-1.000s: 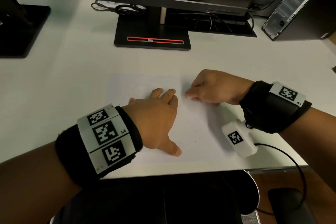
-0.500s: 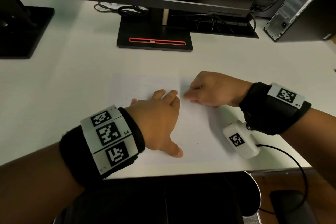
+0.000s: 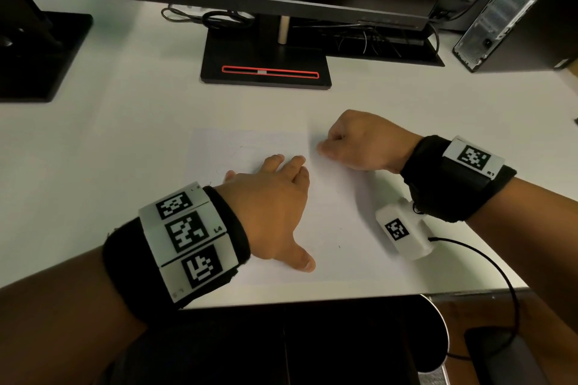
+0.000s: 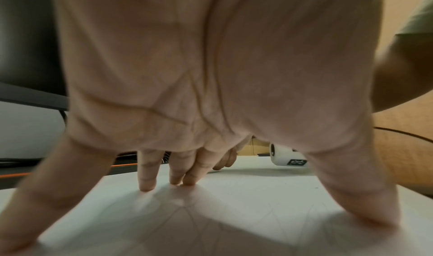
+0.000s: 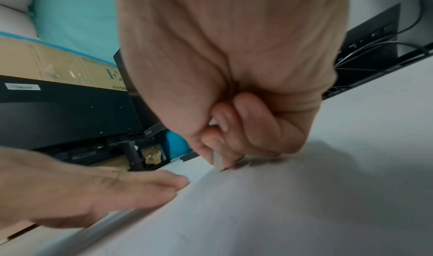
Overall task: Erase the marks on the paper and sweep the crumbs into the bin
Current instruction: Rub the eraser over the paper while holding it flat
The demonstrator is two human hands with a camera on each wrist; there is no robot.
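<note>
A white sheet of paper (image 3: 337,228) lies on the white desk near its front edge, with faint pencil lines and a few dark specks on it. My left hand (image 3: 269,212) lies flat on the paper (image 4: 234,213), fingers spread and straight, pressing it down. My right hand (image 3: 353,144) is curled into a fist at the sheet's upper right. Its thumb and fingers pinch a small pale eraser (image 5: 218,160), whose lower corner touches the paper (image 5: 281,213). In the head view the eraser is hidden by the fist.
A monitor stand (image 3: 266,62) with cables sits behind the paper. A second black stand (image 3: 37,53) is at far left, a computer tower (image 3: 516,9) at far right. A round bin rim (image 3: 438,328) shows below the desk's front edge at the right.
The right hand has shifted slightly back and forth at the sheet's upper right edge. The left hand stays pressed on the paper.
</note>
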